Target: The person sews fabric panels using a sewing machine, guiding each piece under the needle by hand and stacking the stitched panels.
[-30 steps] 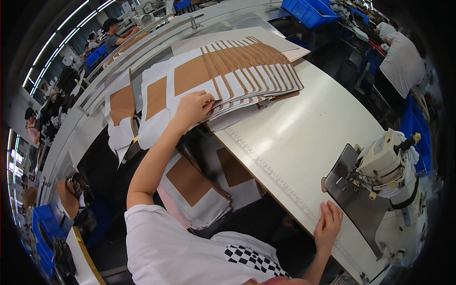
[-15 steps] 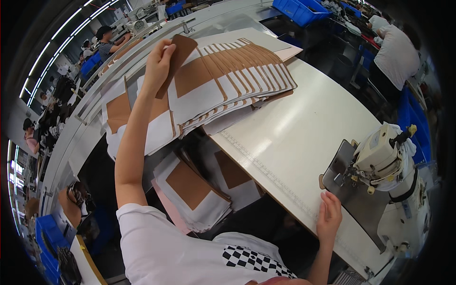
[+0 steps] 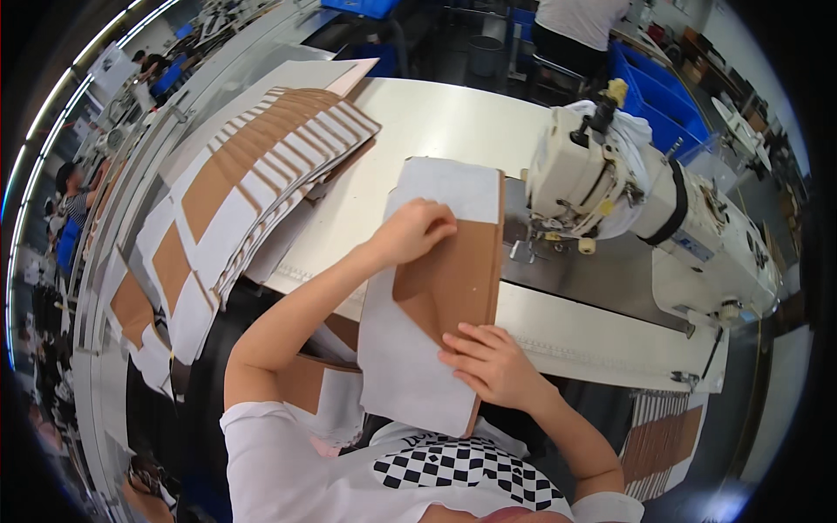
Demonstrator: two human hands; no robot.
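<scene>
A long panel (image 3: pixel 417 375), white with a brown section and a brown right edge, lies in front of me, partly over the table edge. On it is a brown patch (image 3: pixel 462 270) whose left side is raised and bent. My left hand (image 3: pixel 414 231) is closed in a pinch at the patch's upper part; its fingertips are partly hidden. My right hand (image 3: pixel 493 366) rests at the patch's lower corner, fingers stretched out and apart on the surface. Just right of the panel stands the head of a sewing machine (image 3: pixel 584 174).
Overlapping brown-and-white panels (image 3: pixel 261 157) fan out on the left of the white table (image 3: pixel 436 113). More panels (image 3: pixel 336 397) sit below the table edge, and another stack (image 3: pixel 658 440) lies low at the right. Blue bins (image 3: pixel 654 96) and a seated person (image 3: pixel 575 26) are behind.
My left hand has come from the panel stack at the left to the panel before me, a brown piece with it. My right hand has moved from the table edge onto this panel. The view has turned right.
</scene>
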